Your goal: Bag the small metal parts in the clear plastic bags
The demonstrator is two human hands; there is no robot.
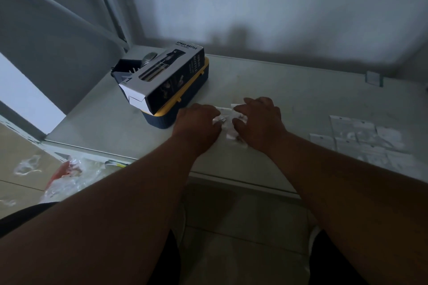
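Nearest to me, both forearms reach over the front edge of the tabletop point(289, 90). My left hand point(196, 126) and right hand point(260, 120) sit close together with a narrow gap between them, fingers curled down onto a small clear plastic bag point(225, 114) that lies flat on the tabletop. Each hand seems to pinch one side of it. A small metal part point(222, 119) shows in the gap at the bag, though it is too blurred for me to say whether it is inside. To the right of the bag, well apart, a spread of flat clear bags point(361, 136) covers the surface. Left of the bag and farther back, a spray bottle box point(162, 76) lies on a yellow-and-navy case point(180, 109).
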